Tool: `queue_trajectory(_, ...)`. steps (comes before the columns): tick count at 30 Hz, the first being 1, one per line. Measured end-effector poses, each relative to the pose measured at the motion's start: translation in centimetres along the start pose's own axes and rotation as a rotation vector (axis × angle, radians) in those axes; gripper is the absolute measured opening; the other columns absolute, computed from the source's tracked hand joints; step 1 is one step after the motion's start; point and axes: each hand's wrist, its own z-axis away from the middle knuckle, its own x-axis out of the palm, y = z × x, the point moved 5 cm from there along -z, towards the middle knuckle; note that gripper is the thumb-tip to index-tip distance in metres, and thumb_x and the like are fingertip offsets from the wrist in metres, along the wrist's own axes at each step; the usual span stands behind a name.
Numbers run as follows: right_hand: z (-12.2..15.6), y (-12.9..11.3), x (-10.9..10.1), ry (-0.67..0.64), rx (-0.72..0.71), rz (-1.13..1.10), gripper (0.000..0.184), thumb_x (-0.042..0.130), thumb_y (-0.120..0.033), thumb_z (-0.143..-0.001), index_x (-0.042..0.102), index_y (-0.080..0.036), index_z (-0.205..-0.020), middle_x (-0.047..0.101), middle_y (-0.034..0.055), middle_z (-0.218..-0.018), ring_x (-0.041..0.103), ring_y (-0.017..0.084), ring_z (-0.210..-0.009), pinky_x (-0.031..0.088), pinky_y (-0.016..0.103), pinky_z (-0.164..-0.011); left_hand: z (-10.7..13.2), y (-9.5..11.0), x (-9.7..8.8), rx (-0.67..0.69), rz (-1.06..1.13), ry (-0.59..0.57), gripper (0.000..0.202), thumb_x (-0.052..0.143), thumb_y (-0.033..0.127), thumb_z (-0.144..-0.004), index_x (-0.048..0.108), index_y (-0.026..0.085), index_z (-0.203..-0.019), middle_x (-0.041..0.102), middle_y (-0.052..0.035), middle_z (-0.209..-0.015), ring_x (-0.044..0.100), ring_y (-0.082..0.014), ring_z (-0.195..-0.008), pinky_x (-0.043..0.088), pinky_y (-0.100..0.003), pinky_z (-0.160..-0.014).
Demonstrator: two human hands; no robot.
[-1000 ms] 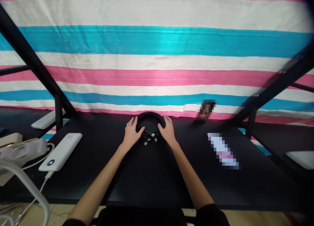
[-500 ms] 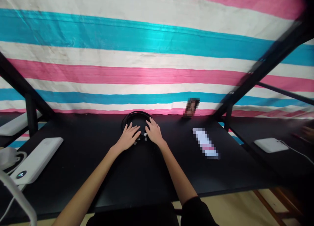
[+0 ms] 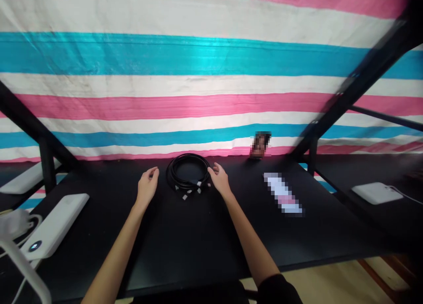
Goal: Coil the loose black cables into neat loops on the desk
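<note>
1 black cable coil, far middle

The left hand is apart, left of it, fingers loosely curled, apparently empty. Pale connectors lie at the coil's near side. The right hand is at its right edge, fingers parted, contact unclear. Handling the coil seems in hand; a 2-handed hold calls for the left closer.

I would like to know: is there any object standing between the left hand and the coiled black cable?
No, nothing visible stands between the left hand and the coiled black cable; only a narrow strip of the black tabletop shows in the gap.
</note>
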Motion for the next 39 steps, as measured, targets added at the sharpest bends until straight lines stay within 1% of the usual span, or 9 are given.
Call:
queue_trajectory(3,-0.3,0.7,0.5,-0.077,0.091,-0.041,0.064,0.065,-0.038,-0.073,0.051,-0.011,-0.129,0.065,0.015,-0.113,0.065,0.023,-0.099,0.05,0.037,-0.091,-2.0,0.7,1.3,-0.082,-0.1,-0.138,0.055,0.046,0.058,-0.08,0.058,0.013,-0.109,0.065,-0.0148,-0.102,0.062,-0.0284,-0.095,0.049,-0.04,-0.088)
queue_trajectory(7,-0.7,1.1,0.7,-0.087,0.063,-0.021,0.066,0.074,-0.028,-0.062,0.057,-0.012,-0.123,0.067,0.0143,-0.111,0.066,0.024,-0.099,0.051,0.036,-0.09,-2.9,1.9,5.0,-0.175,-0.196,-0.38,0.052,0.064,0.056,-0.075,0.058,0.011,-0.099,0.064,-0.0069,-0.074,0.061,-0.0189,-0.062,0.054,-0.035,-0.066)
queue_trajectory(10,-1.0,1.3,0.9,-0.111,-0.017,-0.056,0.057,0.075,-0.023,-0.057,0.063,-0.014,-0.112,0.071,0.0093,-0.1,0.067,0.024,-0.093,0.053,0.038,-0.086,-2.2,2.1,6.8,-0.218,-0.227,-0.423,0.044,0.06,0.045,-0.083,0.051,0.011,-0.11,0.062,-0.003,-0.075,0.057,-0.0129,-0.056,0.053,-0.03,-0.06)
queue_trajectory(14,-0.9,1.1,1.0,-0.136,-0.075,-0.157,0.04,0.072,-0.02,-0.056,0.067,-0.015,-0.095,0.072,0.004,-0.083,0.067,0.021,-0.079,0.055,0.035,-0.073,-1.3,1.7,7.3,-0.242,-0.194,-0.426,0.037,0.055,0.04,-0.087,0.051,0.011,-0.11,0.06,-0.0028,-0.078,0.056,-0.0113,-0.059,0.053,-0.026,-0.057)
queue_trajectory(20,0.6,0.0,1.6,-0.223,-0.024,-0.172,0.027,0.063,-0.021,-0.061,0.065,-0.014,-0.086,0.068,0.0032,-0.079,0.064,0.019,-0.075,0.053,0.032,-0.07,-0.9,1.5,6.5,-0.204,-0.113,-0.379,0.031,0.058,0.04,-0.086,0.056,0.011,-0.096,0.059,-0.0029,-0.079,0.056,-0.011,-0.064,0.052,-0.025,-0.058)
queue_trajectory(27,1.2,-1.3,0.9,-0.056,-0.113,-0.08,0.059,0.062,-0.018,-0.056,0.053,-0.015,-0.114,0.059,0.0101,-0.105,0.059,0.022,-0.09,0.049,0.037,-0.085,0.7,3.8,3.6,0.027,-0.06,-0.099,0.02,0.058,0.034,-0.083,0.057,0.015,-0.081,0.056,-0.0002,-0.072,0.054,-0.0144,-0.068,0.042,-0.027,-0.064)
queue_trajectory(33,2.3,-3.7,1.6,-0.172,-0.201,-0.509,0.052,0.06,-0.028,-0.066,0.042,-0.022,-0.115,0.057,0.0005,-0.091,0.06,0.015,-0.075,0.053,0.032,-0.071,3.8,5.9,-0.2,0.237,0.03,0.148,0.037,0.049,0.049,-0.082,0.052,0.018,-0.062,0.044,0.0008,-0.059,0.046,-0.0149,-0.06,0.032,-0.027,-0.061)
queue_trajectory(37,3.9,-5.9,1.1,-0.113,-0.234,-0.539,0.044,0.067,-0.035,-0.067,0.049,-0.022,-0.106,0.048,-0.007,-0.068,0.051,0.01,-0.053,0.049,0.024,-0.051,5.7,7.0,-1.4,0.364,0.153,0.108,0.033,0.052,0.049,-0.08,0.055,0.018,-0.07,0.055,-0.0028,-0.079,0.053,-0.0155,-0.073,0.039,-0.026,-0.071)
queue_trajectory(39,4.6,-6.9,0.5,-0.073,-0.268,-0.514,0.031,0.066,-0.035,-0.07,0.055,-0.02,-0.095,0.047,-0.0075,-0.062,0.046,0.008,-0.046,0.045,0.022,-0.044,6.5,7.4,-1.5,0.372,0.231,0.037,0.031,0.049,0.048,-0.083,0.054,0.019,-0.078,0.057,-0.0019,-0.075,0.056,-0.0155,-0.072,0.043,-0.026,-0.07)
